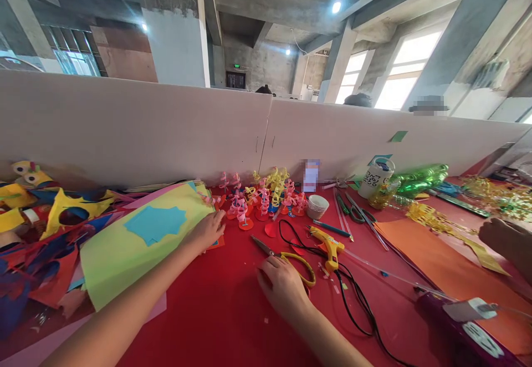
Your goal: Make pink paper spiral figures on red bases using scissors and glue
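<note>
My left hand (209,232) reaches over the edge of the stacked yellow-green sheet (120,250), next to the pink and yellow spiral paper decorations (262,203). Its fingers are bent together, and what they hold, if anything, is hidden. Beneath that hand a bit of orange and blue paper shows. My right hand (282,285) lies curled over the scissors (300,264) on the red table, covering part of their handles. The blades point up and left. Just right of the scissors lies a yellow hot glue gun (328,246) with a black cord.
A blue star-like cutout (155,224) tops the sheets; felt scraps (25,267) pile at left. A white cup (317,207), pen (332,230), second scissors (362,212), orange sheets (453,270) and green bottle (424,180) stand right. Another person's hand (505,242) is at the right edge.
</note>
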A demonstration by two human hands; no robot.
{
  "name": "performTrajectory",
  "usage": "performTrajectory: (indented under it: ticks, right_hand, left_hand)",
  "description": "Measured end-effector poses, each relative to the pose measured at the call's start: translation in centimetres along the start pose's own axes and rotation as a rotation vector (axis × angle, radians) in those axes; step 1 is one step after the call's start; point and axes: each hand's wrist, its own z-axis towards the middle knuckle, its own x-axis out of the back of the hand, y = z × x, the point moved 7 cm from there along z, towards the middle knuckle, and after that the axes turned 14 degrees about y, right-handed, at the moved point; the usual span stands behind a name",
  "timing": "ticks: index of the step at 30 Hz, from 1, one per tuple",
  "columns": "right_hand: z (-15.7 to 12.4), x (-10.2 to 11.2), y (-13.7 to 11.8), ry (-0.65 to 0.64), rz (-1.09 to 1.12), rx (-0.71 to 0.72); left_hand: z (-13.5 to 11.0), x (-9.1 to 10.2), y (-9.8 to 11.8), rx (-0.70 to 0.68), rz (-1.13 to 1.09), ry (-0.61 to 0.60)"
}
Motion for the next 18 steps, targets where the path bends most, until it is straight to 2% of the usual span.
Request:
performTrajectory:
  ticks: [7, 9, 11, 13, 14, 16, 18]
  right_hand:
    - [0.3, 1.0, 0.5, 0.097, 0.131, -0.06]
    - [0.2, 0.8, 0.7, 0.067, 0.128, -0.071]
    - [0.0, 0.7, 0.7, 0.013, 0.161, -0.114]
    - [0.0, 0.7, 0.2, -0.031, 0.345, -0.212]
    - [0.1, 0.8, -0.4, -0.051, 0.484, -0.262]
    - [0.5, 1.1, -2.3, -0.064, 0.693, -0.309]
    - [1.0, 1.7, -4.3, -0.028, 0.693, -0.276]
  left_hand:
    - [0.7, 4.4, -2.4, 0.267, 0.077, 0.123]
    - [0.6, 5.9, -2.8, 0.334, 0.09, 0.126]
    - [-0.2, 7.7, -2.2, 0.378, 0.1, 0.136]
    - [-1.9, 9.4, 0.1, 0.375, 0.082, 0.152]
    - [-3.1, 10.3, 2.0, 0.343, 0.045, 0.17]
    - [-5.9, 11.7, 7.7, 0.112, -0.152, 0.232]
    - [-9.2, 12.3, 13.5, -0.198, -0.241, 0.194]
